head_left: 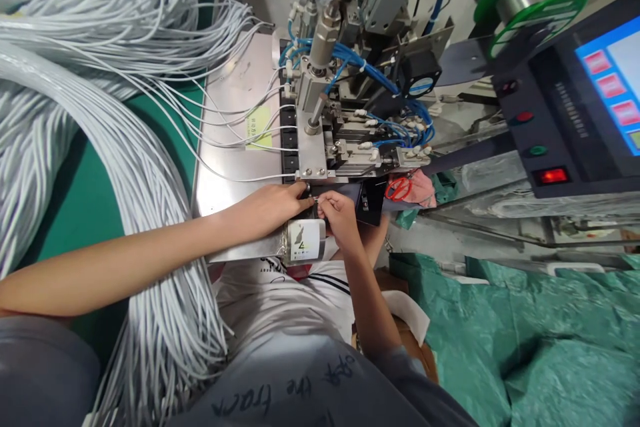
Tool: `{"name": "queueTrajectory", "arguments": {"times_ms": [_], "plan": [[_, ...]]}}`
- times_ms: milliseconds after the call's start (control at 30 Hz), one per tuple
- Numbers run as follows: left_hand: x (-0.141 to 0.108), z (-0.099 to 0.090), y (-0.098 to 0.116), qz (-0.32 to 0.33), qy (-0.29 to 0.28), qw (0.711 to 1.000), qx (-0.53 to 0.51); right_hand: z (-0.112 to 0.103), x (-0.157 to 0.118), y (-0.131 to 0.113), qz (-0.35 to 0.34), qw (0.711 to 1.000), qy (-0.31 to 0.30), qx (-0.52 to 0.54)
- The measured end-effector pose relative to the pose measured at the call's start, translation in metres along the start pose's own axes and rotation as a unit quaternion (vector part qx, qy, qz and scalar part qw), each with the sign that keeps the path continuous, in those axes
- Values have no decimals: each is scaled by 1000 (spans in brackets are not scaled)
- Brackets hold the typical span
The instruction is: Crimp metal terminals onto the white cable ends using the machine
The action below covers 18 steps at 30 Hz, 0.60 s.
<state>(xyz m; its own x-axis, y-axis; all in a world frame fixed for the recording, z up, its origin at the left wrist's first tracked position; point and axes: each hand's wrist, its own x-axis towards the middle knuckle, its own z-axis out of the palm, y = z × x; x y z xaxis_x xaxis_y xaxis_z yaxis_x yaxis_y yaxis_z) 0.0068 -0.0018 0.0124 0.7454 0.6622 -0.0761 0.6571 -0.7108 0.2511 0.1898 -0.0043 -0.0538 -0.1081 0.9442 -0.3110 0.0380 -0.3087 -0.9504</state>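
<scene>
My left hand (pixel 280 208) reaches across the metal plate (pixel 230 197) to the front edge of the machine (pixel 313 153), its fingertips close to my right hand. My right hand (pixel 337 210) is closed in a pinch, and a tiny metallic piece shows between the fingertips of both hands; what it is I cannot make out. Just below the fingers sits a clear container with a white label (pixel 306 240). Several white cables (pixel 240 179) run over the plate into the machine's row of black blocks (pixel 290 140), left of the metal head.
Thick bundles of white cable (pixel 150 213) lie over the green surface (pixel 103 187) at left. Red-handled scissors (pixel 399 188) rest by a pink cloth (pixel 421 188). At right stand a control panel (pixel 550 100) and green spools (pixel 530 3); green sheeting (pixel 560 340) spreads below.
</scene>
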Motion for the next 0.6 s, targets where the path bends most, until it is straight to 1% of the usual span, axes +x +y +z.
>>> {"name": "queueTrajectory", "arguments": {"times_ms": [67, 200, 267, 333, 400, 467, 533, 600], "plan": [[0, -1, 0, -2, -3, 1000, -5, 1, -2, 0, -7, 1000, 4, -4], [-1, -1, 0, -2, 2, 1000, -22, 4, -3, -3, -52, 998, 32, -20], [-1, 0, 0, -3, 3, 1000, -26, 5, -2, -5, -67, 997, 35, -32], [-1, 0, 0, -3, 3, 1000, -20, 6, -1, -4, -68, 996, 34, -41], [0, 1, 0, -2, 3, 1000, -10, 5, 0, -3, -50, 997, 37, -35], [0, 0, 1, -2, 5, 1000, 0, 4, 0, -1, -19, 999, 20, -22], [-1, -1, 3, -8, 5, 1000, 15, 4, 0, 1, 2, 1000, -20, -14], [-1, -4, 5, -21, -10, 999, 34, 5, 1, 3, -6, 998, -54, -12]]}}
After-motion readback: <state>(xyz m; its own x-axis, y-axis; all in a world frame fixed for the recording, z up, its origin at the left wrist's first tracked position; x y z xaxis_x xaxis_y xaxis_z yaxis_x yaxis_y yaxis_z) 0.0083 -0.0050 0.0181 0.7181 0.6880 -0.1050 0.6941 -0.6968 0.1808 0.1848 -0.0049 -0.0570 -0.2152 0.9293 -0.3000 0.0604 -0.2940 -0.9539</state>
